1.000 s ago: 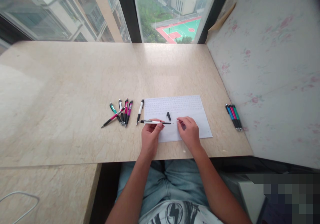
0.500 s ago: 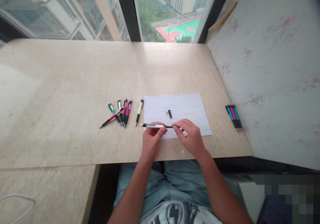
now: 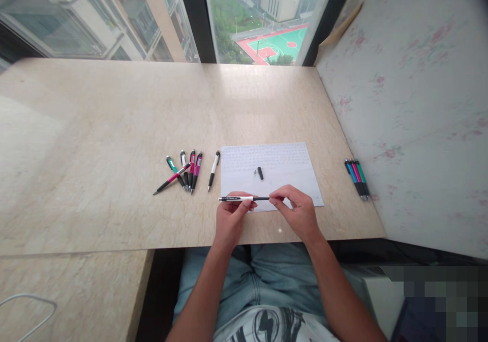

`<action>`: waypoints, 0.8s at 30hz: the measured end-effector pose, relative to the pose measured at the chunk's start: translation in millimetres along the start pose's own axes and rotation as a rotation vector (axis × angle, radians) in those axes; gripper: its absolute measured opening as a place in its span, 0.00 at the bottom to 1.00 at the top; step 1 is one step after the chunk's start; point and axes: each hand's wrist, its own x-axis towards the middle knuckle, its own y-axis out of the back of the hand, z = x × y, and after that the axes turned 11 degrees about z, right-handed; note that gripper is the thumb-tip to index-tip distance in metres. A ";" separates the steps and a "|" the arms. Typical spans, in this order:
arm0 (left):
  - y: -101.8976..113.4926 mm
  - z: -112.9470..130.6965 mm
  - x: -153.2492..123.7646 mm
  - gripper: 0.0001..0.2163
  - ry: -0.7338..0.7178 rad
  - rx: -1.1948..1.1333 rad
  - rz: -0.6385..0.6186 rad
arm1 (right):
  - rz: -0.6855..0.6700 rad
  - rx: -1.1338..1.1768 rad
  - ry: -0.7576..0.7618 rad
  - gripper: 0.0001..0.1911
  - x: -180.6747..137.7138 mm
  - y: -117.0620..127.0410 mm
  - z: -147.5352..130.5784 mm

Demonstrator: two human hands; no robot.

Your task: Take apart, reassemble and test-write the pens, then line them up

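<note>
My left hand (image 3: pixel 232 220) is closed around the white barrel of a pen (image 3: pixel 240 198), held level over the near edge of a written sheet of paper (image 3: pixel 274 154). From the barrel's right end sticks a dark refill (image 3: pixel 261 198). My right hand (image 3: pixel 297 211) pinches the refill's far tip between thumb and fingers. On the paper lie a black rubber grip (image 3: pixel 260 173) and a tiny metal piece (image 3: pixel 255 172), apart from both hands. Just left of the sheet is a white and black pen (image 3: pixel 214 172).
Several coloured pens, among them a purple pen (image 3: pixel 196 172) and a green pen (image 3: pixel 172 164), lie in a loose group on the left. More pens (image 3: pixel 357 179) stay side by side near the papered wall (image 3: pixel 415 128). A cable (image 3: pixel 34 297) rests on the lower ledge.
My right hand has moved right and slightly toward me, and more of the dark refill shows outside the barrel. The pen in my left hand has dropped slightly nearer to me.
</note>
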 end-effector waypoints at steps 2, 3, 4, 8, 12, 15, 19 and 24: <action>0.2 0.5 -0.2 0.08 -0.003 -0.020 -0.007 | 0.002 0.017 0.009 0.02 0.4 -0.7 0.1; 0.3 0.8 -0.3 0.08 -0.002 -0.029 -0.006 | 0.001 0.023 0.010 0.02 0.6 -0.9 0.1; 0.2 1.3 -0.3 0.08 0.002 -0.038 -0.003 | -0.004 0.025 0.004 0.02 0.8 -1.2 0.0; -0.5 2.6 0.0 0.09 0.018 -0.077 0.002 | -0.086 -0.003 -0.053 0.06 1.7 -2.1 -1.5; -0.6 1.7 0.6 0.08 0.006 -0.092 0.001 | -0.164 -0.025 -0.100 0.14 1.9 -3.7 -4.1; 0.2 0.3 1.0 0.07 -0.002 -0.089 0.003 | -0.146 -0.020 -0.104 0.16 1.4 -5.0 -4.9; 1.3 -0.2 1.2 0.08 0.004 -0.070 0.005 | -0.139 -0.041 -0.038 0.16 1.9 -4.3 -4.9; 1.4 0.6 0.5 0.09 0.006 -0.052 0.004 | -0.148 -0.034 -0.002 0.15 3.2 -1.0 -4.7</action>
